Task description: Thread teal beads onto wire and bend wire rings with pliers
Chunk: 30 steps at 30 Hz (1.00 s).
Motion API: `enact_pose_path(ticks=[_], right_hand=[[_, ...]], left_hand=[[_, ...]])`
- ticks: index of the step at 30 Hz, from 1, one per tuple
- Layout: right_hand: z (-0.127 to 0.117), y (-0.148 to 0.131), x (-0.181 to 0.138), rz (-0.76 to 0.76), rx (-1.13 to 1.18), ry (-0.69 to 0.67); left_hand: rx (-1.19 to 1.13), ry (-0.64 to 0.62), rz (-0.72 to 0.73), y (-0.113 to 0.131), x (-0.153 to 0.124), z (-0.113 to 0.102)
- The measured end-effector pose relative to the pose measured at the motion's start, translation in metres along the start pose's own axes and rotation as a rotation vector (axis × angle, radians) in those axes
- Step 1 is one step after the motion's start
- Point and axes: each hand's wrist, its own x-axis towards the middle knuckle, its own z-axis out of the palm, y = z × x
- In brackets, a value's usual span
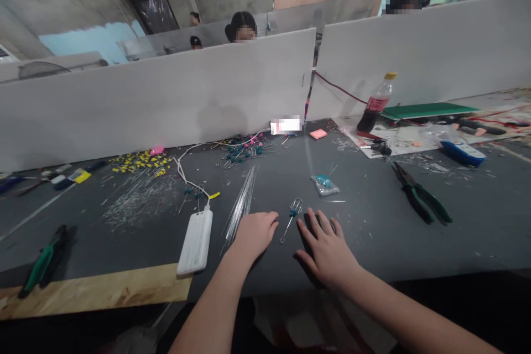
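The step in hand looks like a pause over one small wire piece (294,212), which lies on the tabletop (274,171) between the two hands, its cage end far and its small ring near. The right hand (329,246) is palm down just to the right of it, fingers spread apart and gripping nothing. The left hand (258,230) rests to the left with its fingers bent and close together; its underside is hidden, so whether it is clamped on anything cannot be told. That hand's wrist lies just beside a sheaf of straight wires (244,196), with a white power bank (196,243) further left. Beyond the right hand lies a clear packet (326,185) with something teal inside, and the right pliers (418,193) sit well apart on the right. Judged from this layout, handling the wire piece would call for a light fingertip pinch on its thin stem, leaving the cage unsqueezed and the wires undisturbed.
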Motion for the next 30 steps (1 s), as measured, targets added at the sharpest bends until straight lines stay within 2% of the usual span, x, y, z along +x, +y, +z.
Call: enact_pose_path(ticks=[5,11,15,23,26,30], right_hand=[[0.005,0.002,-0.024,-0.023,0.006,0.003],[0.010,0.007,-0.059,-0.073,-0.017,0.080],[0.010,0.012,-0.052,-0.047,-0.026,0.089],[0.001,0.011,-0.005,0.013,-0.005,0.020],[0.000,0.010,-0.011,0.002,0.001,0.018],[0.005,0.010,-0.040,-0.049,-0.003,0.061]], left_hand=[[-0.007,0.006,0.003,-0.001,-0.001,0.000],[-0.022,0.011,0.016,0.000,-0.001,0.001],[-0.020,0.015,0.009,0.000,-0.001,0.001],[-0.009,0.017,0.006,-0.002,0.001,0.001],[-0.007,0.017,0.007,-0.002,0.002,0.001],[-0.005,0.007,0.005,-0.002,0.000,0.002]])
